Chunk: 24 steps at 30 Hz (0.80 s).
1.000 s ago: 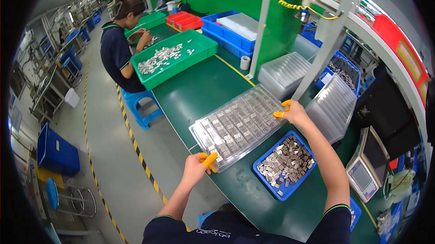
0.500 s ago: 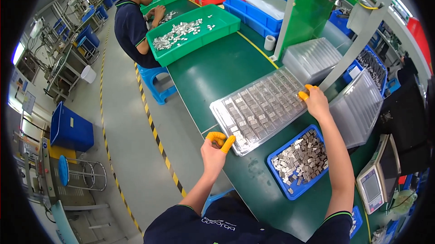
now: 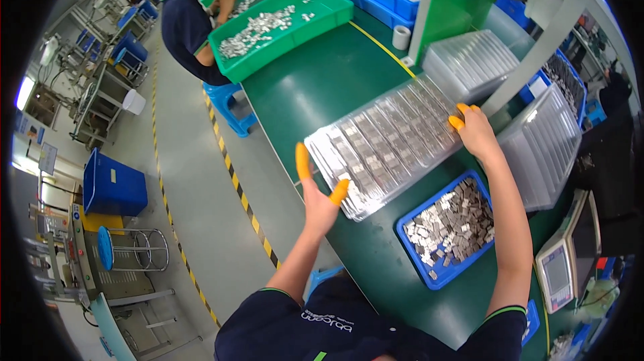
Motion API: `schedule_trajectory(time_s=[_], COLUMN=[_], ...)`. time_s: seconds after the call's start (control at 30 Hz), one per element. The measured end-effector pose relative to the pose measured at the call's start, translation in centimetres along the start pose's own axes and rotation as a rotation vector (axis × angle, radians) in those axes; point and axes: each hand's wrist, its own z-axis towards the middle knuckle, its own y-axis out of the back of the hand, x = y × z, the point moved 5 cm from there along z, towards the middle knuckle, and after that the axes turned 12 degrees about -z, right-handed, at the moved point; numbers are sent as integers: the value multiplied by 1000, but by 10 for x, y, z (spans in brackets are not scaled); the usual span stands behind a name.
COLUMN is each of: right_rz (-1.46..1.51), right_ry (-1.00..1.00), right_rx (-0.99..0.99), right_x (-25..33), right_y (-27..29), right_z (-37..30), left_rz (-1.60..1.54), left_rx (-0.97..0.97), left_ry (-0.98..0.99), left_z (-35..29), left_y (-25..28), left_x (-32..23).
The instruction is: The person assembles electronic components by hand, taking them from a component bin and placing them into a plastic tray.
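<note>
A clear plastic blister tray holds rows of small grey metal parts and lies on the green table. My right hand, with yellow finger cots, pinches the tray's right end between thumb and fingers. Beside the tray's left end is my left hand; its cot-covered thumb and forefinger are spread wide, and the thumb tip comes close to the near-left corner. Whether it touches the tray I cannot tell. Just below the tray stands a blue bin of loose metal parts.
Stacked clear trays stand behind a metal post, with more clear trays to the right. A scale sits at the lower right. A co-worker sits beside a green bin of small parts. A paper roll stands by the green panel.
My left hand has opened, its forefinger stretching up and away from the thumb. My right hand stays at the tray's right end. The whole view has shifted slightly.
</note>
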Motion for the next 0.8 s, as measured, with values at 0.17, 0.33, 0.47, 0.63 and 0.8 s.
schedule_trajectory(time_s=[0.17,0.33,0.47,0.63,0.8], right_rz=[-33,140,189,124,168], right_ry=[-16,-61,-160,-219,-275], right_rx=[57,47,10,42,48], right_x=[10,5,-2,9,4], right_y=[8,-16,-24,-6,-12], right_z=[-1,0,3,-11,-15], left_rz=[-227,-557,-572,-672,-729], left_rx=[-123,-213,-214,-221,-215], left_ry=[81,103,60,57,81], left_z=[40,51,51,52,52], left_y=[16,7,4,5,6], left_x=[18,35,39,41,36])
